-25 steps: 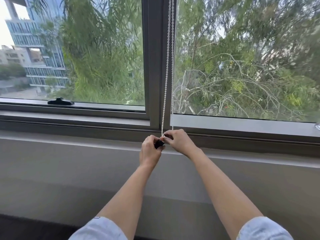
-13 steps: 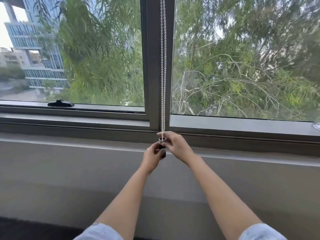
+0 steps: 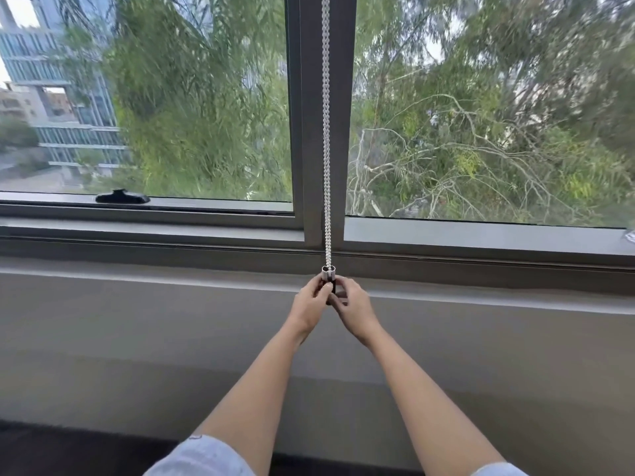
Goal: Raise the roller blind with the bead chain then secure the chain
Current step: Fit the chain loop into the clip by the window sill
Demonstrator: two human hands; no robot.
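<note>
A white bead chain (image 3: 325, 132) hangs straight down in front of the grey window mullion (image 3: 311, 115), both strands close together. Its lower end runs into a small chain holder (image 3: 328, 274), pale at the top and dark below, just beneath the window frame. My left hand (image 3: 311, 304) pinches the holder from the left. My right hand (image 3: 354, 305) pinches it from the right. The fingers of both hands hide the lower part of the holder. The roller blind itself is out of view above.
A black window handle (image 3: 122, 196) lies on the left sash's lower rail. A grey sill ledge (image 3: 137, 273) runs across below the frame, with a plain grey wall (image 3: 137, 338) under it. Trees and a glass building show through the panes.
The chain strands have come together and now hang straight and taut. Both hands moved slightly down and closed around the holder, whose pale top now shows above the fingers.
</note>
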